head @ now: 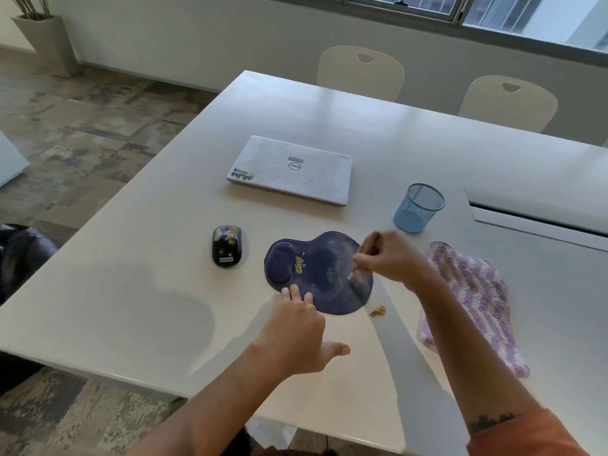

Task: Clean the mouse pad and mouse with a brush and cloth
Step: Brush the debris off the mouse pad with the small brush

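Head view of a white table [138, 291]. Centre: a dark blue, cloud-printed mouse pad [320, 274] with a raised gel wrist rest at its left end, lying flat; yellowish crumbs [299, 264] sit beside the rest, and a second small heap of crumbs [378, 311] lies on the table just off the pad's near right edge. The left hand [297, 327] rests with straight fingers pressing the pad's near edge, thumb spread. The right hand [390, 256] grips a brown-handled brush [370, 243] over the pad's right part; the bristle end is blurred, so contact with the pad cannot be confirmed. Left of the pad, apart from it: a black wireless mouse [227, 246] bearing crumbs. Right, partly under the right forearm: a purple-and-white striped knitted cloth [477, 291]. Behind: a closed white laptop [291, 169] and a blue mesh pen cup [419, 207].
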`<action>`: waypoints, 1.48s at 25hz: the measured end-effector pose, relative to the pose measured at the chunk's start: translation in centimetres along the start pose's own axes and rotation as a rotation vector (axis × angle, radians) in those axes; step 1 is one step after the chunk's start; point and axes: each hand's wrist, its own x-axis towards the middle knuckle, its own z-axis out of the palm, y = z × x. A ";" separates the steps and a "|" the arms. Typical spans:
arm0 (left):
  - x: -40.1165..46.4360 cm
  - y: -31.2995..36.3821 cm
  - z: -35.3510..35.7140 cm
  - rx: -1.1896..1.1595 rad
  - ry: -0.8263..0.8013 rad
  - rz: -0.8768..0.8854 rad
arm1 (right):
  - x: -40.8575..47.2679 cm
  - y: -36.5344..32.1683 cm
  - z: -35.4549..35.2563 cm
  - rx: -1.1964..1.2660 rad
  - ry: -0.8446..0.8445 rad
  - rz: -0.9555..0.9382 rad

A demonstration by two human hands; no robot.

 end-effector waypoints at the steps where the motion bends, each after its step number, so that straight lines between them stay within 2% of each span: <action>1: 0.1 0.0 0.0 0.003 -0.001 0.004 | 0.7 -0.4 0.0 0.047 0.065 -0.020; 4: 0.1 -0.1 0.0 0.009 -0.007 0.008 | 2.5 -0.9 1.0 0.137 0.232 -0.030; 6: 0.0 -0.1 0.0 0.015 -0.009 0.008 | 2.2 -0.2 1.5 0.091 0.246 -0.010; 8: -0.1 -0.1 -0.1 0.019 -0.002 0.005 | 0.6 0.8 1.3 0.021 0.201 0.031; 12: -0.1 0.0 -0.1 0.018 0.001 -0.002 | -2.1 1.6 -1.1 -0.043 -0.001 0.090; 13: 0.0 0.0 0.0 0.020 0.001 0.001 | -1.8 1.2 -1.4 -0.035 0.008 0.078; 17: 0.2 -0.1 0.1 0.020 -0.005 0.006 | 1.7 -0.7 -0.1 0.110 0.280 0.029; 19: 0.2 -0.1 0.2 0.027 -0.005 0.007 | 3.4 -0.8 1.1 0.145 0.331 0.027; 24: -0.3 -0.1 -0.3 0.038 -0.001 -0.005 | 1.3 0.7 1.2 0.028 0.236 0.065; 29: -0.2 0.0 0.0 0.027 0.008 -0.004 | -2.5 1.2 -1.3 -0.010 0.036 0.144; 33: 0.1 -0.1 0.2 0.047 0.015 0.012 | -0.1 -0.5 -0.9 0.080 0.232 0.029; 37: -0.2 -0.2 0.1 0.056 0.018 0.010 | -0.9 1.2 1.0 0.092 0.302 0.077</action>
